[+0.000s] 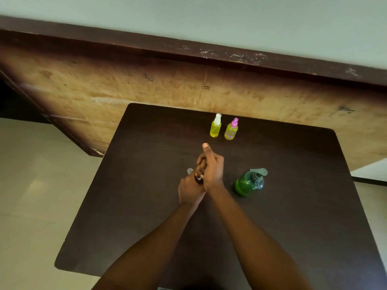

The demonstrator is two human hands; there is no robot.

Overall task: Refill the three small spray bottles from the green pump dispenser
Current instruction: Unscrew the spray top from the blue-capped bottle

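Two small spray bottles of yellow liquid stand at the far side of the dark table (pixel 146 206): one with a white top (pixel 215 128), one with a pink top (pixel 231 130). The green pump dispenser (pixel 249 183) stands to the right of my hands. My left hand (pixel 189 190) grips a third small bottle (pixel 198 179), which is dark and mostly hidden. My right hand (pixel 211 167) curls over that bottle's top, its forefinger stretched out forward. A small clear cap (pixel 190 171) shows just beyond my left hand; whether it is held I cannot tell.
The table's far edge meets a scratched wooden board (pixel 167 84) with a dark frame above it. Pale floor tiles (pixel 31 195) lie to the left of the table. The two yellow bottles stand about a hand's length beyond my hands.
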